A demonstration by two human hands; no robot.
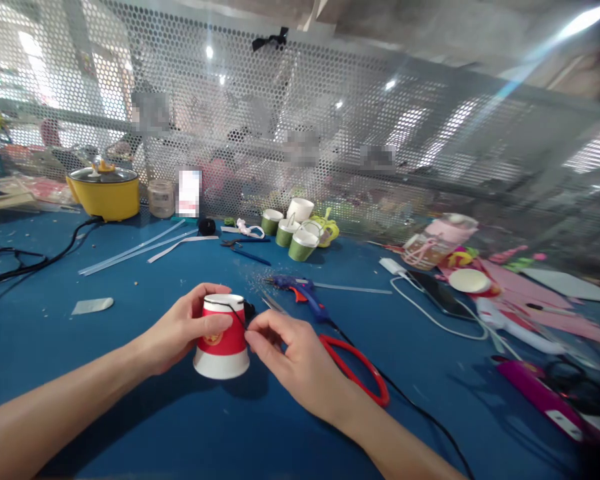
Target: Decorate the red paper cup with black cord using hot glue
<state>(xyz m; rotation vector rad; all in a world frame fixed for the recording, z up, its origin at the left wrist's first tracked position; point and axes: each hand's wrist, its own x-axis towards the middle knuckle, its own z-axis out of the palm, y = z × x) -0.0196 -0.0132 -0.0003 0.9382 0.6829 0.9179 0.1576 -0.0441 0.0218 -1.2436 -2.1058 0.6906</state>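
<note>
A white paper cup (222, 365) with a red wrap and a gold emblem stands upside down in front of me, wide rim lowest. My left hand (197, 323) is closed around its left side, thumb across the red band. A thin black cord (234, 311) runs round the cup near its narrow end and slants down its front. My right hand (293, 350) pinches that cord at the cup's right side. Something dark and rounded shows behind the cup on the right. Beyond my right hand lies a blue glue gun (300, 288) with a clear stick in it.
Red-handled scissors (360, 373) lie beside my right forearm. Several green-wrapped cups (303, 247) and pliers (245, 243) are farther back. A yellow electric pot (105, 197) stands back left. On the right are a phone (440, 293), white cable and purple power strip (540, 397).
</note>
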